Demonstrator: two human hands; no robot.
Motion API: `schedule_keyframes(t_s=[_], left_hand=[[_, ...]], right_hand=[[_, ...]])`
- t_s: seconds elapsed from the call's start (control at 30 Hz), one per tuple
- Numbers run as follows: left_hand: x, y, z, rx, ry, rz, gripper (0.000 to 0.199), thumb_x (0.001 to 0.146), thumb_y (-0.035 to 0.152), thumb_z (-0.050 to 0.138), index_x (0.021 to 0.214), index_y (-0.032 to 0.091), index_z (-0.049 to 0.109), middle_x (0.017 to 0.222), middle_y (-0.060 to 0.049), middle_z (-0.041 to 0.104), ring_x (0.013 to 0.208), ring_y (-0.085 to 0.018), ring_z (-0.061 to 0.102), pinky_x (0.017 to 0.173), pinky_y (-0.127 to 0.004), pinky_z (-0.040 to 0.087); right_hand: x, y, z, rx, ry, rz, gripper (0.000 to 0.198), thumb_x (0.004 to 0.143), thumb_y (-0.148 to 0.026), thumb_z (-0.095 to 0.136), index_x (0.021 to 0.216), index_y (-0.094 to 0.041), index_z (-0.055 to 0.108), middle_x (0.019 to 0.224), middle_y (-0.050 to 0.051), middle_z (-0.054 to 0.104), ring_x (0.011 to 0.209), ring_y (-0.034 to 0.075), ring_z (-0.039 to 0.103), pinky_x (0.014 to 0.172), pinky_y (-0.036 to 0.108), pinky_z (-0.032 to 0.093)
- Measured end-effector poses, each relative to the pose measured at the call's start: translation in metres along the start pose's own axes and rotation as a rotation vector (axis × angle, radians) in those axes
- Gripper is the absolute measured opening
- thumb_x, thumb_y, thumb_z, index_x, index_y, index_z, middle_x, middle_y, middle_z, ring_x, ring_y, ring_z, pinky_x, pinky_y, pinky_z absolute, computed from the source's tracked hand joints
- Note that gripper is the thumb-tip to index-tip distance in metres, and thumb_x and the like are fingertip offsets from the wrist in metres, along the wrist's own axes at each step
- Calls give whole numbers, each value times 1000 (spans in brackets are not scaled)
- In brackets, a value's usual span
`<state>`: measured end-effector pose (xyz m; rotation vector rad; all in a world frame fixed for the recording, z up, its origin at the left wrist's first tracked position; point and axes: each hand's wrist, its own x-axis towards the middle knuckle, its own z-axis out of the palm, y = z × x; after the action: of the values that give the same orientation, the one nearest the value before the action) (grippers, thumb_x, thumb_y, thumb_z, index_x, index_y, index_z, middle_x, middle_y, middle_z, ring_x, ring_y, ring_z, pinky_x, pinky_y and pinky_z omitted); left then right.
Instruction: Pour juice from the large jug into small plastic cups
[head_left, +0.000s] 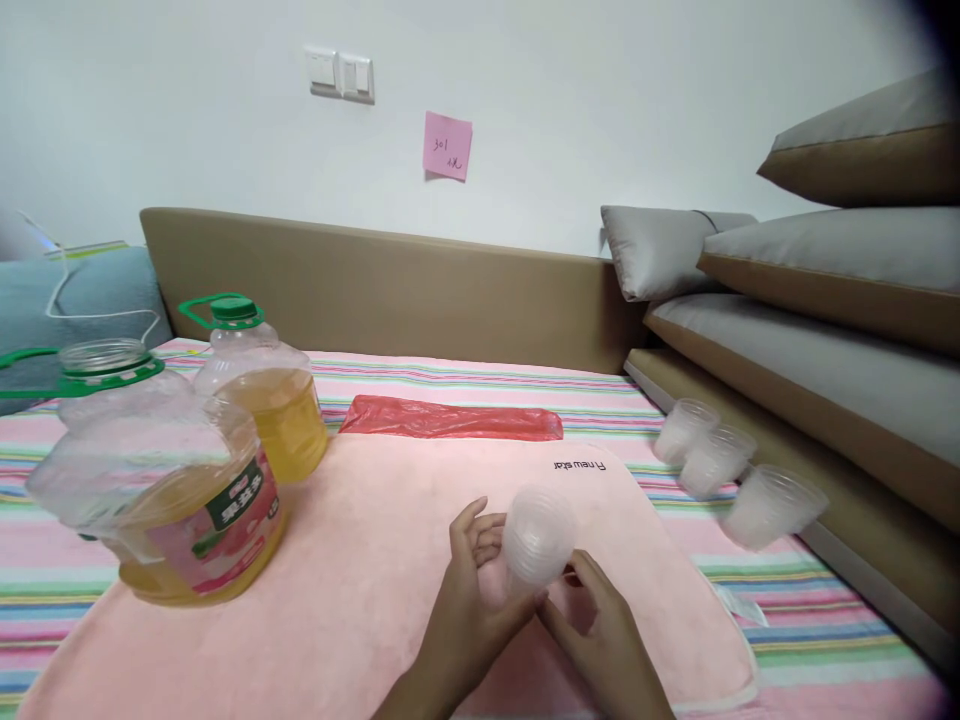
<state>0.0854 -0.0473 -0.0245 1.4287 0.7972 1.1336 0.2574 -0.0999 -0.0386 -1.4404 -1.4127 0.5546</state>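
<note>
Both of my hands are closed around a translucent ribbed plastic cup [538, 535] above the pink mat. Whether more cups are nested in it I cannot tell. My left hand [480, 575] has its fingers curled behind the cup's left side and its thumb along the lower edge. From the right and below, my right hand [596, 620] pinches the cup's lower right edge; some of its fingertips are hidden. The cup is tilted, its rounded bottom turned up toward me.
To the left stand an uncapped big juice jug [202, 535] and a green-capped jug [289, 410], both with yellow liquid. A red plastic bag [450, 418] lies behind the pink mat [360, 590]. Tilted cup stacks [772, 508] rest at right, beside piled grey-brown cushions [825, 340].
</note>
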Motion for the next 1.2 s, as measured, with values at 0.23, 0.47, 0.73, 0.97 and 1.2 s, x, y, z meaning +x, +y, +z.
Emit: schedule_keyframes(t_s=[0.23, 0.47, 0.73, 0.97, 1.2], left_hand=[[0, 1, -4, 82, 9, -25, 93, 83, 38, 82, 150, 30, 18, 139, -12, 55, 125, -29, 62, 112, -55, 46], [1, 1, -11, 159, 63, 9, 91, 83, 31, 81, 150, 31, 19, 138, -10, 55, 120, -25, 62, 110, -51, 48], [5, 0, -18, 157, 138, 73, 91, 85, 32, 80, 151, 30, 18, 134, -11, 58, 115, -25, 66, 105, -49, 52], [3, 16, -33, 285, 82, 75, 89, 88, 36, 78, 152, 33, 16, 143, -11, 57, 130, -28, 60, 115, -56, 45], [2, 25, -39, 407, 26, 174, 86, 91, 32, 75, 153, 39, 16, 143, -6, 59, 134, -27, 61, 114, -57, 48]], right_hand=[[1, 4, 0, 1, -36, -57, 31, 97, -49, 74, 115, -24, 69, 118, 6, 68, 111, 27, 64, 97, 38, 52], [12, 21, -30, 100, -26, -44, 60, 92, -56, 80, 140, -27, 58, 135, 10, 64, 121, 30, 63, 102, 44, 54], [74, -70, -91, -83, -242, -155, 65, 102, -55, 73, 158, -40, 45, 150, 6, 57, 137, 31, 55, 116, 52, 47], [80, -74, -62, 25, -106, -263, 63, 100, -53, 76, 156, -44, 49, 155, 3, 54, 142, 30, 52, 121, 52, 45], [64, -64, -61, -2, -206, -226, 81, 94, -49, 85, 161, -44, 40, 163, 4, 45, 149, 32, 45, 127, 56, 37]])
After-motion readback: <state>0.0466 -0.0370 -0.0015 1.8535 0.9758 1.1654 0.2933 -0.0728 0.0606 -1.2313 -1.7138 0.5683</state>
